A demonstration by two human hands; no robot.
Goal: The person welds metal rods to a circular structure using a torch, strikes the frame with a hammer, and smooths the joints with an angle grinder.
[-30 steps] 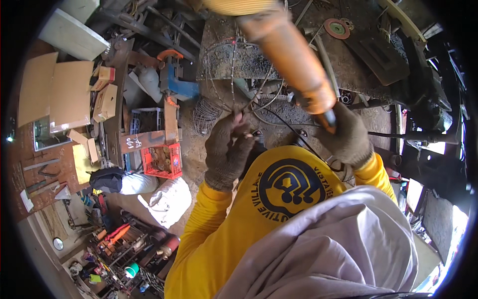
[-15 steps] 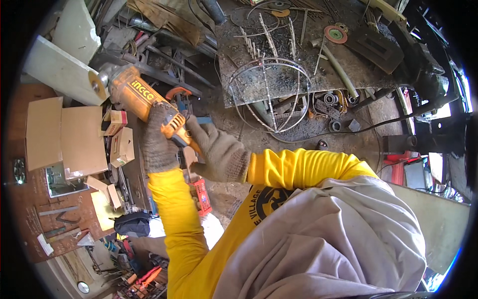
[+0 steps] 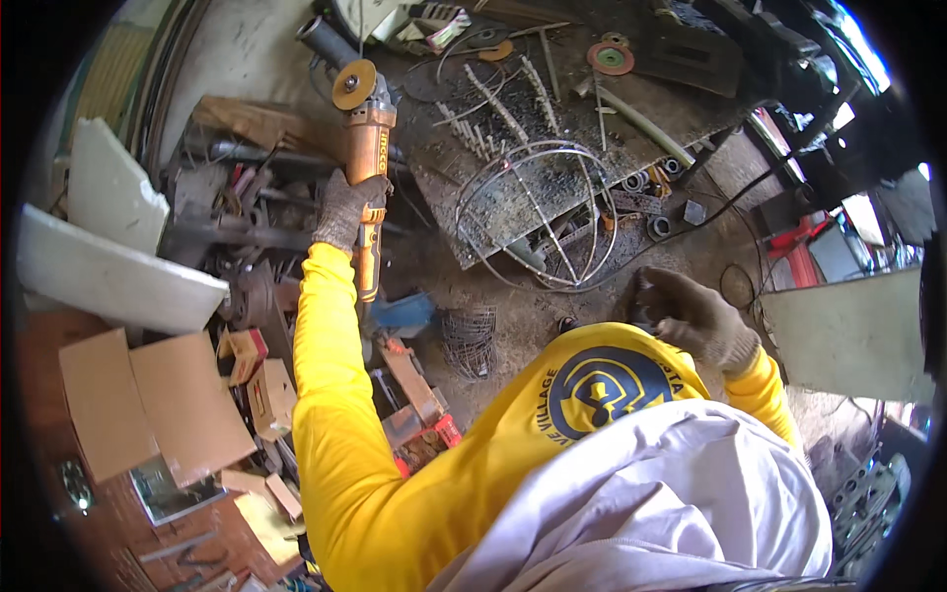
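My gloved left hand (image 3: 347,209) is closed around the body of an orange angle grinder (image 3: 370,148). The grinder stands nearly upright in view, its tan disc (image 3: 354,85) at the far end and its handle hanging below the hand. To the right, near my waist, my gloved right hand (image 3: 695,314) is apart from the tool. Its fingers are half curled with the thumb away from them, and I see nothing held. Between the hands, a round frame of bent metal rods (image 3: 538,212) rests at the edge of a metal worktable (image 3: 434,192).
A red-and-green disc (image 3: 611,57) and a pipe (image 3: 646,123) lie on the worktable. Cardboard boxes (image 3: 187,395) and pale boards (image 3: 118,266) stand at the left. A wire bundle (image 3: 469,340) sits on the floor. A dark cable (image 3: 725,212) runs at the right.
My right hand has let go of the grinder and moved right, toward my waist. My left hand has carried the grinder up and right, turning it more upright. The view has shifted too.
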